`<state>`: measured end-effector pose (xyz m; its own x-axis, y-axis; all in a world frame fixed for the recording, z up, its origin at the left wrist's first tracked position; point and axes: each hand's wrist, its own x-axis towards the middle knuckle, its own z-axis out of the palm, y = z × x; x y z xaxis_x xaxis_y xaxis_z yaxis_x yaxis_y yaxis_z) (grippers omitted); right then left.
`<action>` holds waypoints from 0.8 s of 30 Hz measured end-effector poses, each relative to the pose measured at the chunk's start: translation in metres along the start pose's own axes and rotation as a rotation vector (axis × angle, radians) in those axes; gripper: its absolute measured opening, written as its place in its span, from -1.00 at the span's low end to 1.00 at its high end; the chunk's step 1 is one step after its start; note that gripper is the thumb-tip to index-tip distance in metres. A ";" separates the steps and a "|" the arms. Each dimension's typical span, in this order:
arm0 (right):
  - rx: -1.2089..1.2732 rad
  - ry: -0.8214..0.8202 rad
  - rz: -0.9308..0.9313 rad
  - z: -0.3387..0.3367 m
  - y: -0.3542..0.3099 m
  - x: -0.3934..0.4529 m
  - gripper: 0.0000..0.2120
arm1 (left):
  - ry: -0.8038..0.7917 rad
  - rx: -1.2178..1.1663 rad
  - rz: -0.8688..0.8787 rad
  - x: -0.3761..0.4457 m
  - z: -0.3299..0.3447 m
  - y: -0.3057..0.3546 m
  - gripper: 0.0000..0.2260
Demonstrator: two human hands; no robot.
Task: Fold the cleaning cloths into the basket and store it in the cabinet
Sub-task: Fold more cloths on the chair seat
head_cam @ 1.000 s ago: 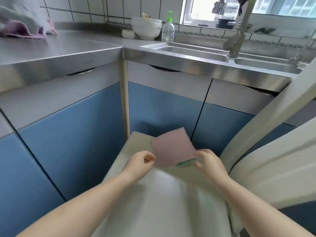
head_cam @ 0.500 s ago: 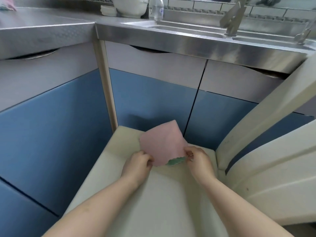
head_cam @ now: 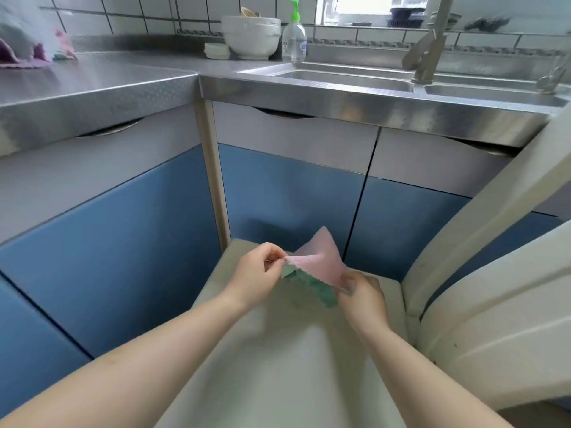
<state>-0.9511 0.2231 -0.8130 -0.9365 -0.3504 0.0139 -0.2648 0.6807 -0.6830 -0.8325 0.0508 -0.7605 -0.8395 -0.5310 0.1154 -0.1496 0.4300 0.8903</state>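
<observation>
Above a cream seat [head_cam: 278, 366] in a steel-and-blue kitchen, head view: pink cleaning cloth [head_cam: 318, 261] with a green underside, held up between two bare hands, just off the seat's far end. Left hand [head_cam: 256, 274] at 9 o'clock of the cloth, thumb and forefinger pinching its pink corner. Right hand [head_cam: 363, 296] at 4 o'clock, fingers curled and pinching the opposite edge, green scalloped hem hanging between the two grips. Far corner of the cloth peaked upward toward 12 o'clock, in front of the blue cabinet doors [head_cam: 293, 199].

Toward 10 o'clock on the steel counter [head_cam: 102, 84], a blurred heap of pink and white cloths [head_cam: 27, 47] against the tiled wall. Toward 12 o'clock, stacked white bowls [head_cam: 251, 37] beside a small white dish [head_cam: 217, 50], with a clear pump bottle [head_cam: 294, 35] topped in green just to their right. Toward 1 o'clock, double steel sink [head_cam: 355, 80] and faucet [head_cam: 428, 47]. At 3 o'clock, cream chair back [head_cam: 494, 304] slanting up past the counter edge.
</observation>
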 end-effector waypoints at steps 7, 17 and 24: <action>0.304 -0.052 0.004 -0.029 -0.036 -0.023 -0.84 | 0.075 -0.068 0.082 -0.003 -0.054 0.052 -0.94; 0.402 -0.379 -0.148 -0.007 -0.102 -0.064 0.16 | 0.097 -0.070 0.131 -0.017 -0.078 0.119 -0.93; 0.542 -0.383 -0.208 -0.019 -0.139 -0.079 0.10 | 0.130 -0.138 0.120 -0.027 -0.092 0.142 -0.92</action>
<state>-0.8443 0.1686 -0.7049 -0.7052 -0.7090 -0.0062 -0.1851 0.1926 -0.9637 -0.7834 0.0588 -0.5967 -0.7710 -0.5760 0.2717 0.0273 0.3963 0.9177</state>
